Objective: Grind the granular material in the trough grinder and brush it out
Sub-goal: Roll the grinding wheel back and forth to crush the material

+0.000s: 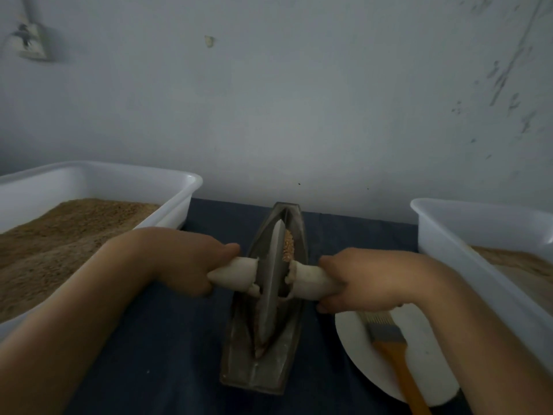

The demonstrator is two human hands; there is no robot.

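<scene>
Left hand (191, 262) and right hand (356, 280) both wrapped tight round axle handles (236, 272), grinding wheel (270, 283) dead centre between. Trough grinder (239, 339) ran lengthwise straight away from hands, so rolled fore-aft. Granules (288, 245) just past wheel. Brush (392, 345) beside right wrist, guess that's later.

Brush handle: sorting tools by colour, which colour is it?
Orange, on the brush handle, seen in the head view.

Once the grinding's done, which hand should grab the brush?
Probably the right hand: the brush lies on the white plate just beneath that wrist. The left hand would need to cross over the trough grinder.
</scene>
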